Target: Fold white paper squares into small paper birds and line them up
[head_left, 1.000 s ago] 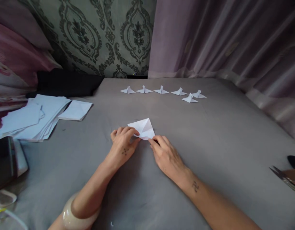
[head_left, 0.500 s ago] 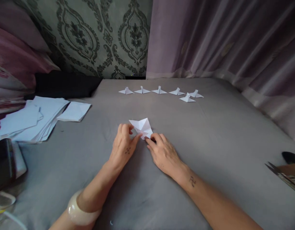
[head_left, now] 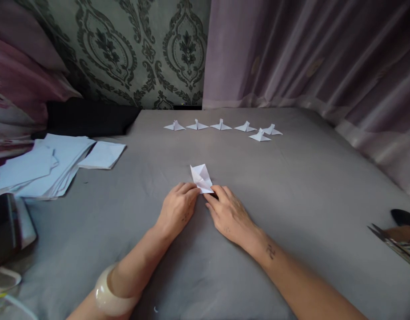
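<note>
With left hand (head_left: 178, 206) and right hand (head_left: 230, 215), pinches white paper (head_left: 202, 178) short of desk's (head_left: 298, 186) far edge; now narrower, apparently one fold further.

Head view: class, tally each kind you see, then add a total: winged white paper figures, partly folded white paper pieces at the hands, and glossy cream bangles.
Winged folded white paper figures: 6
Partly folded white paper piece at the left hand and right hand: 1
Glossy round cream bangle: 1
Total: 8
</note>
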Motion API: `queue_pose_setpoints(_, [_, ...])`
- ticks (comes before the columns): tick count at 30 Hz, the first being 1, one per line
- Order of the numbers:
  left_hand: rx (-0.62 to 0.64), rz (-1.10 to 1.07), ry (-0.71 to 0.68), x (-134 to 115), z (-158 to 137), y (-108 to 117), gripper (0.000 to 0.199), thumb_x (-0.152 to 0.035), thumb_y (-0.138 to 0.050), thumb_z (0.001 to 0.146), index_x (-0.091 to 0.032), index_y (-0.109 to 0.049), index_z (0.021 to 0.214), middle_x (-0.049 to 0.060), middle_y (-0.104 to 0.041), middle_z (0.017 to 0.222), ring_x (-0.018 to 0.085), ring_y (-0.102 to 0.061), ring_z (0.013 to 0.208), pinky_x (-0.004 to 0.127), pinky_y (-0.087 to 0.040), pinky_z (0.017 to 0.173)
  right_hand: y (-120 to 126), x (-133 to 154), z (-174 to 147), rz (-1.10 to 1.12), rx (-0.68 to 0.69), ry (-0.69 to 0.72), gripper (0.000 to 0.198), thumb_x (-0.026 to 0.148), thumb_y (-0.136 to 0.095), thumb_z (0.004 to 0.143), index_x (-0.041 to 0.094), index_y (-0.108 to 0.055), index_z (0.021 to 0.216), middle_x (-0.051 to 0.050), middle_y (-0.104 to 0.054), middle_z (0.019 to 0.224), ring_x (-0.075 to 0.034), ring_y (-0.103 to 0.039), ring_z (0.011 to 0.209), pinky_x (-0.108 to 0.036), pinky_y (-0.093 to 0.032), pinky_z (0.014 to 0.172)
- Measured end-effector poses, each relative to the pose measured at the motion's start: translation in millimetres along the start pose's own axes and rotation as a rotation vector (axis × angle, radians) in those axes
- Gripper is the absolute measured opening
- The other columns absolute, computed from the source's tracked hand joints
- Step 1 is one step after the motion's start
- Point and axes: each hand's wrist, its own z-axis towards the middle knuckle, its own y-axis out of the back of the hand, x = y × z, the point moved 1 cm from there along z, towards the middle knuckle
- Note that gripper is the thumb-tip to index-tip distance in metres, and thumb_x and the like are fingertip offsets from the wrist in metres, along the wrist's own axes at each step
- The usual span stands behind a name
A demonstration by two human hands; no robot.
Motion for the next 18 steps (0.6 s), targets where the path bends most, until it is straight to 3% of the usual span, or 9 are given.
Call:
queue_pose_setpoints(5, [0.13, 0.175, -0.075, -9.3, 0.8, 6.1, 0.024, -0.013, -0.042, 0.09, -0.016, -0.063, 0.102, 0.008, -0.065, 0.098, 0.021, -0.057, 0.088, 0.034, -0.05, 0.077, -0.2, -13.9, 1.2, 0.265, -0.091, -0.02, 0.031, 0.007, -0.044, 0.086, 0.021, -0.065, 0.104, -0.008, -0.06, 0.111, -0.02, -0.056, 0.103, -0.035, -0.048, 0.09])
queue_pose_setpoints(11, [0.211, 0.304, -0.089, -15.1, -1.1, 8.1, 0.03, -0.013, -0.046, 0.087, -0.016, -0.057, 0.114, 0.008, -0.064, 0.098, 0.024, -0.056, 0.089, 0.036, -0.048, 0.07, -7.4, -37.6, 7.2, 0.632, -0.133, -0.318, 0.026, 0.007, -0.046, 0.078, 0.019, -0.061, 0.095, -0.003, -0.069, 0.088, -0.014, -0.066, 0.083, -0.029, -0.052, 0.078])
queue_pose_setpoints(18, [0.269, 0.352, -0.098, -17.1, -1.8, 11.7, 0.036, -0.01, -0.044, 0.086, -0.019, -0.054, 0.119, 0.008, -0.062, 0.1, 0.023, -0.054, 0.09, 0.034, -0.043, 0.068, -12.4, -42.2, 8.5, 0.679, -0.158, -0.364, 0.022, 0.011, -0.047, 0.076, 0.019, -0.061, 0.091, -0.004, -0.07, 0.086, -0.015, -0.067, 0.081, -0.029, -0.052, 0.076])
